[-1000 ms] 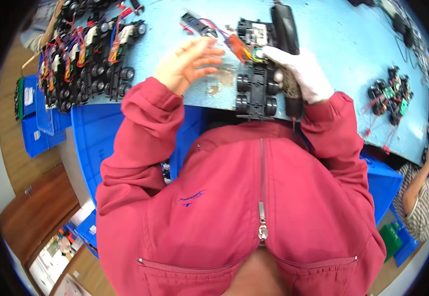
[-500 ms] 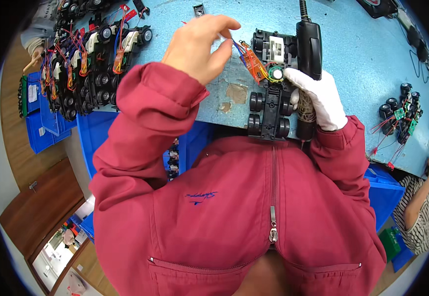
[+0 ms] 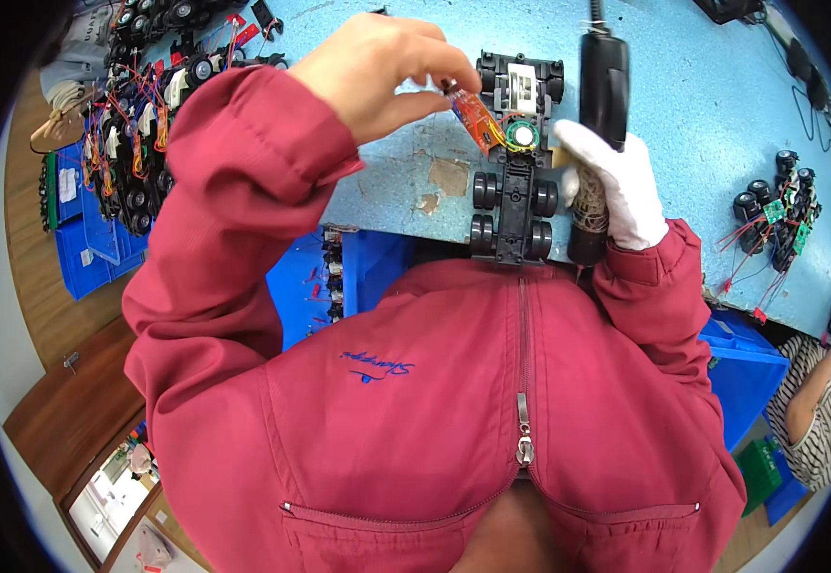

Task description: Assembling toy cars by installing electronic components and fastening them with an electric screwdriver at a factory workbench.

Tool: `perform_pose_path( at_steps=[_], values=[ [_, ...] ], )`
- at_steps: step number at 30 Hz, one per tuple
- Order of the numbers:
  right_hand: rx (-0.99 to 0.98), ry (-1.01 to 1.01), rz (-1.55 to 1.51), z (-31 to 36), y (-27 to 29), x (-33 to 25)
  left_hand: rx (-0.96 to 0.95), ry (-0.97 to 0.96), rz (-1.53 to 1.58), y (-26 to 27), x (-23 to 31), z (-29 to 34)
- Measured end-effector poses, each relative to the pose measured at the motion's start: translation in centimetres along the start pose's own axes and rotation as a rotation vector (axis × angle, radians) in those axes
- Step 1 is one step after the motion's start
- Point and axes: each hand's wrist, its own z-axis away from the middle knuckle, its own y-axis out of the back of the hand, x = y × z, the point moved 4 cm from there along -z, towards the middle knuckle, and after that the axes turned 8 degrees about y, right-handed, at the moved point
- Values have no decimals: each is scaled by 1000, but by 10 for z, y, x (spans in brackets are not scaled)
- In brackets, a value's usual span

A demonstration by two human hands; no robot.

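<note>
A black toy vehicle chassis (image 3: 515, 215) lies at the near edge of the blue table, with several wheels along its sides. On it sit a white block (image 3: 521, 91) and a small round speaker (image 3: 522, 136) with a green rim. My bare left hand (image 3: 377, 74) pinches the far end of an orange circuit board (image 3: 480, 126), tilted over the chassis's left side. Thin wires run from the board toward the speaker. My white-gloved right hand (image 3: 633, 191) is wrapped round a black electric screwdriver (image 3: 605, 91) beside the chassis, its lower grip wound with string and its tip toward me.
More wired chassis (image 3: 138, 143) crowd the table's left side. Two chassis with green boards (image 3: 778, 210) lie at the right. Blue bins (image 3: 377, 272) stand below the table edge. Another person in a striped top (image 3: 807, 401) is at the far right.
My left fingers have gone from the wires to the end of the circuit board, which has shifted a little left. The right hand keeps its grip on the screwdriver.
</note>
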Motion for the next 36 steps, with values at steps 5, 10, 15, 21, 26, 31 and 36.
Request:
perform_pose_path(
  at_steps=[5,10,15,21,26,31,36],
  values=[
    [261,258,-182,7,22,-19,-175,283,392,-9,15,39],
    [221,383,-313,7,43,-33,-149,767,1346,-60,7,67],
    [195,371,-320,11,41,-30,-73,808,1516,-81,-11,73],
    [211,358,-293,13,42,-25,-428,975,1484,-80,-1,70],
    [154,498,-378,10,41,-34,-441,686,1451,-82,-9,54],
    [29,706,-560,1,39,-41,-82,285,1862,-76,2,25],
    [69,800,-506,0,45,-45,206,545,1392,-91,1,44]
  ],
)
